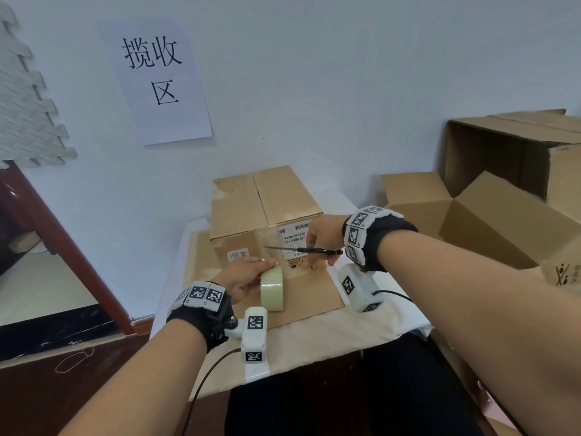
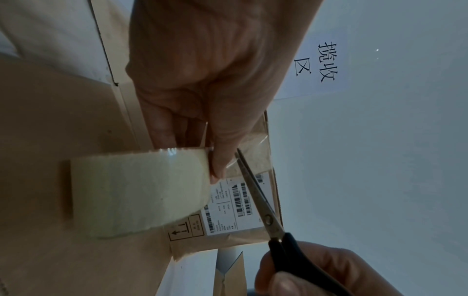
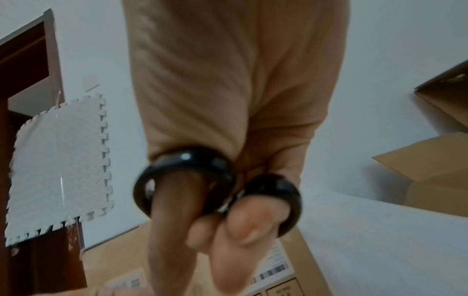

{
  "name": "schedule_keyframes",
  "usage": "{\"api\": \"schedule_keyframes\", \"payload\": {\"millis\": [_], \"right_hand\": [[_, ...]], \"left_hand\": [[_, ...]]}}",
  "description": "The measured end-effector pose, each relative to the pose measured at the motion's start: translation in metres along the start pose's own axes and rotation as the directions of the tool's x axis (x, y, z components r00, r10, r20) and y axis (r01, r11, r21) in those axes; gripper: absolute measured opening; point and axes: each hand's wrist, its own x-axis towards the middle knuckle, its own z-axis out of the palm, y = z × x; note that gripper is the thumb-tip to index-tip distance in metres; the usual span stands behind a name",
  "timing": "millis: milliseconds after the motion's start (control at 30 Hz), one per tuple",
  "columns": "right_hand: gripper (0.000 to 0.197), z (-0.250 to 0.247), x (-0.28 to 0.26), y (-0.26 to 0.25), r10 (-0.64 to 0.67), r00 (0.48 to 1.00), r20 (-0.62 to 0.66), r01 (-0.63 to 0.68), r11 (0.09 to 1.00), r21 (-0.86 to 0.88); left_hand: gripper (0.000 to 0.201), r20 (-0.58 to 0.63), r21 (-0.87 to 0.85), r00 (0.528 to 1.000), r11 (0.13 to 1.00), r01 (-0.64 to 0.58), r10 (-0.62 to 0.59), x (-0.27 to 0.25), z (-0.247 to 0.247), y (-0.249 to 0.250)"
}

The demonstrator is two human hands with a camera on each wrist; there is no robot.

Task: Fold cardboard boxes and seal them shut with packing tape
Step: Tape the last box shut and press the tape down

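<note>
- The roll of packing tape (image 1: 272, 288) is gripped by the left hand (image 1: 243, 280), with the fingers curled round it and the thumb laid along its upper edge; the roll is stood on edge on a flattened cardboard sheet (image 1: 309, 297) just beneath that hand.
- A clear strip of tape (image 2: 249, 154) is seen stretched from the roll, just beyond the left thumb, up to the front face of the closed cardboard box (image 1: 261, 212), which stands just ahead of both hands.
- The scissors (image 1: 303, 249) are held by the right hand (image 1: 323, 239), thumb and fingers passed through the two black loops; the blades are laid across the strip close to the left thumb, and appear nearly closed, though this cannot be told with certainty.
- The roll is judged light and stiff, best held by its rim as now; the drawn strip is judged thin, sticky and apt to curl back on itself, so it would be kept taut while cut.
- The box is judged light but rigid along its folded edges; its flaps would be pressed flat near the seam.
- Counted: one tape roll, one pair of scissors, one closed box by the hands, and two open boxes (image 1: 490, 215) well off beyond the right hand.
</note>
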Motion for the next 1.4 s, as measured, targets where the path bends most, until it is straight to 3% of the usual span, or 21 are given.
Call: {"api": "schedule_keyframes", "payload": {"millis": [100,233,400,567,733,900,967,1033,1167,1267,1400], "right_hand": [[0.056,0.001,0.0,-0.002,-0.014,1.0,0.002,0.014,1.0,0.008],[0.056,0.003,-0.001,-0.005,0.008,1.0,0.026,-0.008,1.0,0.015],[0.034,0.007,-0.004,-0.011,0.019,1.0,-0.004,-0.019,0.997,0.075],[0.046,0.009,-0.006,-0.007,0.023,0.999,0.04,-0.028,0.992,0.12],[0.04,0.016,-0.019,-0.007,-0.031,0.999,0.006,0.029,0.964,0.264],[0.041,0.018,-0.037,0.004,-0.015,0.999,-0.028,0.022,0.962,0.272],[0.041,0.014,-0.046,0.012,0.013,0.999,-0.04,0.003,0.924,0.383],[0.049,0.007,-0.052,0.026,0.065,0.988,-0.138,0.008,0.882,0.472],[0.055,-0.001,-0.06,0.061,0.22,0.928,-0.3,-0.083,0.908,0.41],[0.054,0.015,-0.056,0.079,0.318,0.929,-0.19,-0.223,0.89,0.398],[0.048,0.04,-0.042,0.107,0.471,0.876,-0.103,-0.31,0.713,0.629]], "left_hand": [[0.013,-0.007,0.004,1.0,1.0,0.014,-0.014,-0.002,0.001,0.003],[0.027,-0.001,0.044,1.0,0.999,0.025,-0.025,-0.004,-0.005,0.004],[0.029,0.009,0.074,1.0,0.997,0.026,-0.027,-0.009,-0.006,0.005],[0.022,0.017,0.13,0.999,0.991,0.038,-0.04,-0.011,-0.011,0.005],[0.007,-0.031,0.082,0.992,0.99,-0.118,0.121,-0.01,-0.018,0.004],[0.02,0.075,0.205,0.988,0.968,-0.144,0.131,-0.018,-0.016,0.011],[0.021,0.101,0.299,0.989,0.944,-0.136,0.111,-0.022,-0.016,0.011],[0.022,0.088,0.354,0.989,0.925,-0.142,0.118,-0.024,-0.018,0.008],[0.022,0.122,0.35,0.986,0.924,-0.152,0.116,-0.027,-0.014,0.001],[0.022,0.19,0.317,0.971,0.927,-0.202,0.147,-0.03,0.007,0.005],[0.024,0.245,0.336,0.952,0.905,-0.26,0.182,-0.028,0.034,0.012]]}}
